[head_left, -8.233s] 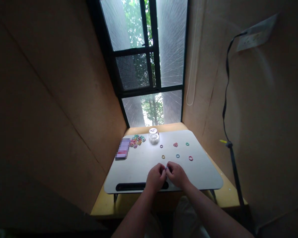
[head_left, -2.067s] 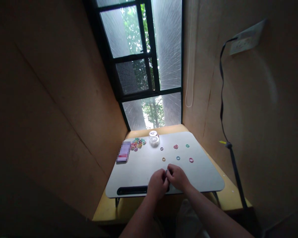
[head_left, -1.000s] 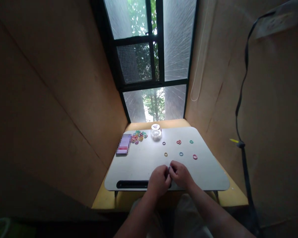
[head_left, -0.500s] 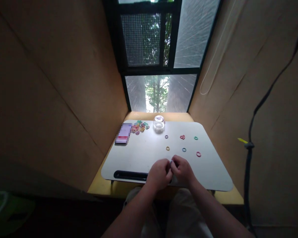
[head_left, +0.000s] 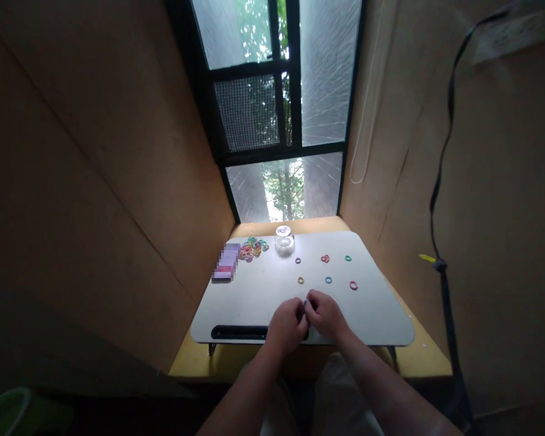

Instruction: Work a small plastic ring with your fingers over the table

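My left hand (head_left: 288, 325) and my right hand (head_left: 326, 315) meet above the front edge of the white table, thumbs and forefingers pinched together. Between the fingertips a bit of a small bluish-purple hair tie (head_left: 306, 302) shows; the fingers hide most of it. Beyond my hands lie ring-shaped hair ties in two rows: a yellow one (head_left: 300, 280), a blue one (head_left: 328, 280) and a pink one (head_left: 353, 285) nearer me; a dark purple one (head_left: 298, 260), a red cluster (head_left: 325, 258) and a green one (head_left: 347, 258) farther back.
A heap of mixed hair ties (head_left: 253, 249) lies at the table's back left, beside a phone with a blurred screen (head_left: 226, 263). A clear round jar (head_left: 284, 244) stands at the back. A black slot (head_left: 238, 332) runs along the front edge. Walls flank the white folding table (head_left: 254, 303).
The camera view has tilted up and shifted slightly, so the table appears lower. My hands stay pinched together in nearly the same place over the table. The laid-out hair ties have not moved.
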A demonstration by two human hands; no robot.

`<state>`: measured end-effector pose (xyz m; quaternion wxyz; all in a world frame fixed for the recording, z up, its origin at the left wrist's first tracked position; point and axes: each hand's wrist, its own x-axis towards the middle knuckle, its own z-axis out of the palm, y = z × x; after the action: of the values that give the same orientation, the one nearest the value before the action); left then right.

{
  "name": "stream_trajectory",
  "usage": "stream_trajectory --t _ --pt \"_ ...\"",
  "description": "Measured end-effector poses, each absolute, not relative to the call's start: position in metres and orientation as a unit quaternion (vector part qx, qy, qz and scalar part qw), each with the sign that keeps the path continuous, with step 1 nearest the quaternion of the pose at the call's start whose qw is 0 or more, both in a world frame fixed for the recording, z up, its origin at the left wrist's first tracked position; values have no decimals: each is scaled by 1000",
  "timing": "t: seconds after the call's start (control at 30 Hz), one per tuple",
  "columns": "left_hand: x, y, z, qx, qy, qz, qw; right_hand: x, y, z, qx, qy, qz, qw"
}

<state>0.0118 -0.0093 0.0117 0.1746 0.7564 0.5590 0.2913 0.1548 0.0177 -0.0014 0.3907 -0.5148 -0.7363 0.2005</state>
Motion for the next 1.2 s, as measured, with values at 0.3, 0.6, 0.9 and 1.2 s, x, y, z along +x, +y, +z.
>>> stream_trajectory --t 0.3,0.6,0.9,1.2 --pt "15 -13 12 754 572 279 159 156 14 -1 -506 -741 191 399" --pt "14 -12 9 756 567 284 161 155 15 -5 -503 -741 182 407" --pt "12 -12 6 760 558 294 157 155 12 0 -506 -742 183 400" --pt "12 -9 2 758 560 296 156 155 14 -2 -507 -743 188 395"
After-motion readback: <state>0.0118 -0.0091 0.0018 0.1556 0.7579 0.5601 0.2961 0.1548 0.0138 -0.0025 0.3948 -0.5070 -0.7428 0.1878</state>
